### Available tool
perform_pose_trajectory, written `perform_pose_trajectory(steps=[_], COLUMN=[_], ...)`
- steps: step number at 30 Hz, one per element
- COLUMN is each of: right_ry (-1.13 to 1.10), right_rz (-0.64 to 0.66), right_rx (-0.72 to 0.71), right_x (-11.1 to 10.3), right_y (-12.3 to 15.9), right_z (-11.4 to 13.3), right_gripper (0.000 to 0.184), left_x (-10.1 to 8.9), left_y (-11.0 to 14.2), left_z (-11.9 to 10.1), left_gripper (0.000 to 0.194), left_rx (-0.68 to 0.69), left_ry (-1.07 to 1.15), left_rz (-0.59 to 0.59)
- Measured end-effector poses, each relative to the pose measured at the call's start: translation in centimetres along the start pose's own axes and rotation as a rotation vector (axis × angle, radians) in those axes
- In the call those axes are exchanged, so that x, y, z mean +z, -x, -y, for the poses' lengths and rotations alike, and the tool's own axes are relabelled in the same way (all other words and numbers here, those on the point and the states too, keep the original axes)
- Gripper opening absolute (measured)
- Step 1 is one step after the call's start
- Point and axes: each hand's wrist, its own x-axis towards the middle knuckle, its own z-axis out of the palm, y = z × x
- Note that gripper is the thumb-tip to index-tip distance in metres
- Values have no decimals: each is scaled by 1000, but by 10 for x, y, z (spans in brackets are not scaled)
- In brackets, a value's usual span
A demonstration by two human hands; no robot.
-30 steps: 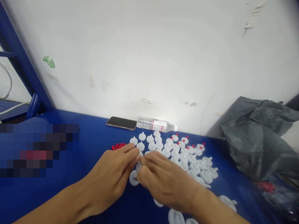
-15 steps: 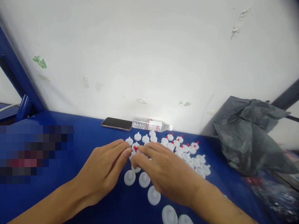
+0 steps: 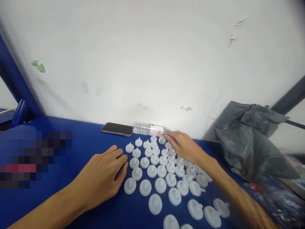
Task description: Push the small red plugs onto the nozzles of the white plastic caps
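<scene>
I have the left hand [image 3: 105,175] low over the blue table [image 3: 78,136], palm down, its fingers loosely curled and the thumb close to the index finger. A bit of red [image 3: 116,175] shows between thumb and palm; I cannot tell whether the hand grips it or merely covers it.

My right hand [image 3: 182,144] reaches over the far side of a spread of white spouted caps [image 3: 152,171], thumb and index finger extended and close together. Their tips are at a small translucent cap [image 3: 162,140] that is tilted so its round face shows. From here I cannot tell whether they pinch it or only touch it.

The spouted caps lie on the table between my two hands and toward the near edge of the view. Most sit flat with the narrow spout up, while several at the right lean with the spout pointing sideways. Small spots of red show beside the right hand, partly hidden by it.

Behind the caps, a clear bottle [image 3: 142,128] with a red and white label lies on its side near the wall [image 3: 143,63], its neck end partly behind my right fingers. A dark-screened phone [image 3: 117,129] lies flat just beside the bottle's base. At the right I see a crumpled grey plastic bag [image 3: 250,140], with blurred clear plastic [image 3: 278,200] nearer me.
</scene>
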Motion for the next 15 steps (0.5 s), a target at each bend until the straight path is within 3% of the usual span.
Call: perform_pose_trajectory(steps=[9, 15], right_ry=[71, 125], right_rz=[57, 70], right_rx=[-54, -42], right_x=[18, 29], right_y=[0, -1], right_z=[-11, -27], right_gripper=[39, 25], left_x=[8, 14], left_y=[1, 4], left_z=[2, 4], left_gripper=[33, 32], left_rx=[37, 66], left_ry=[7, 18], left_rz=[-45, -103])
